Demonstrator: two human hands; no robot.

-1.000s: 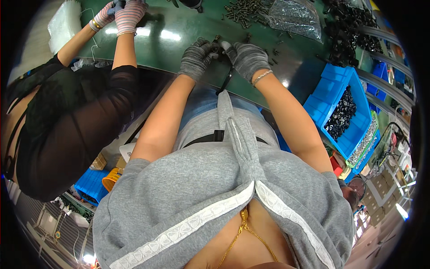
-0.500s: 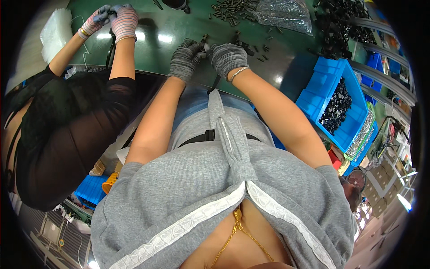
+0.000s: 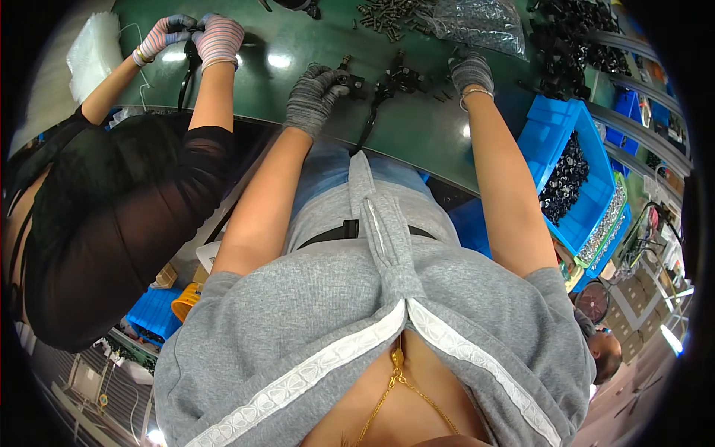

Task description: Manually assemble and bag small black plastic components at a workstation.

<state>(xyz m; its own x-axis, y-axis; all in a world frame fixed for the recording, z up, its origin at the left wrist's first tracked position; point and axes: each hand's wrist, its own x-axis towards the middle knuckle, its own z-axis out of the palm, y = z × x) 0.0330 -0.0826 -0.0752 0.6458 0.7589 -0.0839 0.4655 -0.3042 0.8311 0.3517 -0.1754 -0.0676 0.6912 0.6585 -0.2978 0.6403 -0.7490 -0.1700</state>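
Note:
In its grey knit glove, my left hand is closed on a small black bracket with a brass-coloured threaded end. To its right a black lever assembly lies on the green table, its long lever pointing at my body. My right hand, gloved alike, is farther right beside a clear plastic bag. Its fingers are curled together; whatever they hold is hidden. A few small dark pins lie between the lever assembly and my right hand.
Small metal fittings are heaped at the far side, black parts at the far right. A blue bin of black clips stands right of the table. On the left a co-worker's gloved hands work on a black lever.
My right hand has left the spot beside my left hand and moved right, toward the plastic bag. My left hand stays nearly in place, the bracket in it now plainly visible.

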